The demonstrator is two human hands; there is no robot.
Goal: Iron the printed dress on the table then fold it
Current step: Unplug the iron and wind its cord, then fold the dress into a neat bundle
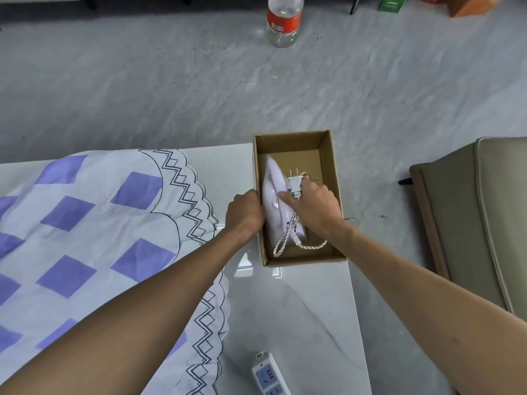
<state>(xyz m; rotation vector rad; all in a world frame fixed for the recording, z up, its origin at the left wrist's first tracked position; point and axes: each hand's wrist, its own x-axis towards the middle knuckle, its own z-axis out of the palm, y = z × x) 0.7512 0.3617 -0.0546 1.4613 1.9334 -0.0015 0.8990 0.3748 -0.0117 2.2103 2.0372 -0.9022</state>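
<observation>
The printed dress point(85, 238) is lying spread out left of the cardboard box point(330, 195), so I'm seeing it untouched. Inside the box the white iron point(275, 201) is sitting. My left hand point(245, 212) is curling onto the box's left wall, my right hand point(313, 206) is closing over the iron, pinching its plug point(295, 185).

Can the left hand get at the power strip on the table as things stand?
Probably yes: the power strip lies uncovered on the table, and the left hand only rests on the box wall.
</observation>
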